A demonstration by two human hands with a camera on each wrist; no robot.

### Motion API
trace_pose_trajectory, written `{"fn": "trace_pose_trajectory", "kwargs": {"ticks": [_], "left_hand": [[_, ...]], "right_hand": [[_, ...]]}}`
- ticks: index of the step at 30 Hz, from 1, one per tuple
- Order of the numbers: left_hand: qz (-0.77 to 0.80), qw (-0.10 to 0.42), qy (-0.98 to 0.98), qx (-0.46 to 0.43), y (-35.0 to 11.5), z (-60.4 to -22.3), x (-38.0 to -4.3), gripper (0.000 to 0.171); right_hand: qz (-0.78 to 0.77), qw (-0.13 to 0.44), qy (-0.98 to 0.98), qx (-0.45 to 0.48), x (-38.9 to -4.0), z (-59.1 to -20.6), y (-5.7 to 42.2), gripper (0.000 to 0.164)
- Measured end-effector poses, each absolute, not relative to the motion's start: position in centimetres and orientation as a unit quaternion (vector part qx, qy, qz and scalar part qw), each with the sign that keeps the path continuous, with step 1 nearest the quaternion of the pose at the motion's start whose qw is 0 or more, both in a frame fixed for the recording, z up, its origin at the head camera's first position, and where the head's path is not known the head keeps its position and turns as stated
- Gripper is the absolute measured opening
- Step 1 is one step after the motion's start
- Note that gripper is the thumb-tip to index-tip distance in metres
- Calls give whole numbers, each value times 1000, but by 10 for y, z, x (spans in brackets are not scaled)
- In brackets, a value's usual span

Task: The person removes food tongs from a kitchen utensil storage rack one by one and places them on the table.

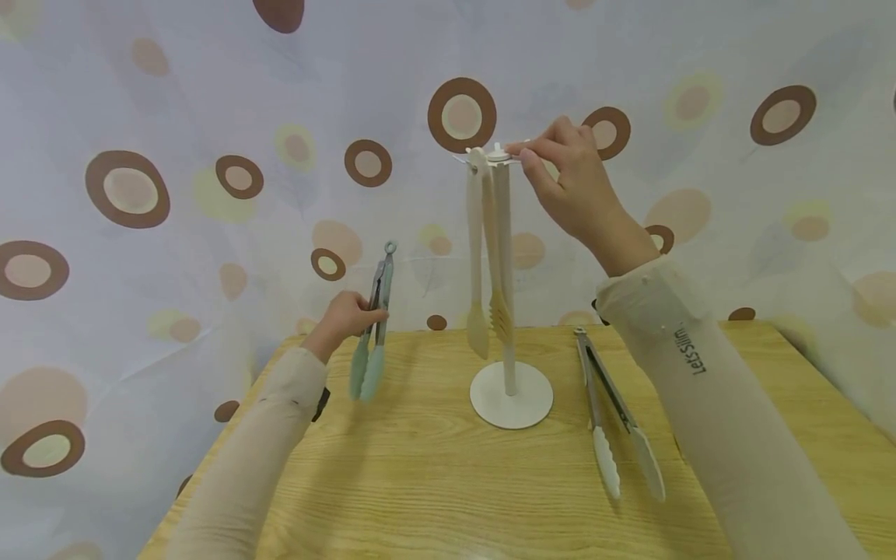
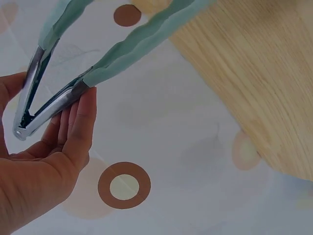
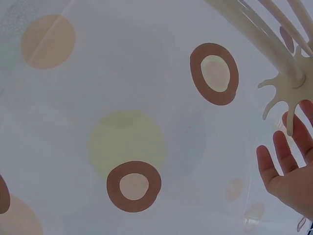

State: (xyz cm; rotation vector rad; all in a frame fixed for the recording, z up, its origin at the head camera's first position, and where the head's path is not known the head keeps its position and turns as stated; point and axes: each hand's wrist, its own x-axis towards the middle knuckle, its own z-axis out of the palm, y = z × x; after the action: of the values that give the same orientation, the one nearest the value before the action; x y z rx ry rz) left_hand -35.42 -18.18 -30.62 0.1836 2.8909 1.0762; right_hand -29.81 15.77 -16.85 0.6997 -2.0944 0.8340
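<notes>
My left hand (image 1: 346, 315) holds a pair of tongs (image 1: 374, 375) with mint-green heads and metal arms. The tongs hang heads down above the table, their arms somewhat apart. In the left wrist view, thumb and fingers grip the metal arms (image 2: 61, 102) near the hinge. At the top of a white utensil stand (image 1: 509, 319), my right hand (image 1: 577, 187) pinches the edge of the hooked top between thumb and index finger. The right wrist view shows the hooked top (image 3: 293, 90) with the other fingers spread beside it. From its hooks hang a pale spatula (image 1: 477, 330) and a slotted utensil (image 1: 500, 315).
To the right of the stand's round base (image 1: 511, 416), spread tongs with white heads (image 1: 606, 465) lie on the wooden table (image 1: 434, 482). A spotted curtain (image 1: 392, 78) hangs behind the table. The table's left edge runs below my left forearm.
</notes>
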Motion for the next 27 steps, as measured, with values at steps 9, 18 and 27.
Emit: {"fn": "trace_pose_trajectory", "kwargs": {"ticks": [9, 18, 27], "left_hand": [[311, 49, 949, 27, -202, -325, -356, 44], [304, 70, 950, -5, -210, -338, -353, 34], [288, 106, 951, -27, -218, -351, -353, 28]], "right_hand": [[327, 377, -823, 271, -298, -168, 156, 33], [326, 377, -824, 269, -297, -168, 156, 33], [327, 375, -826, 265, -296, -168, 157, 33]]}}
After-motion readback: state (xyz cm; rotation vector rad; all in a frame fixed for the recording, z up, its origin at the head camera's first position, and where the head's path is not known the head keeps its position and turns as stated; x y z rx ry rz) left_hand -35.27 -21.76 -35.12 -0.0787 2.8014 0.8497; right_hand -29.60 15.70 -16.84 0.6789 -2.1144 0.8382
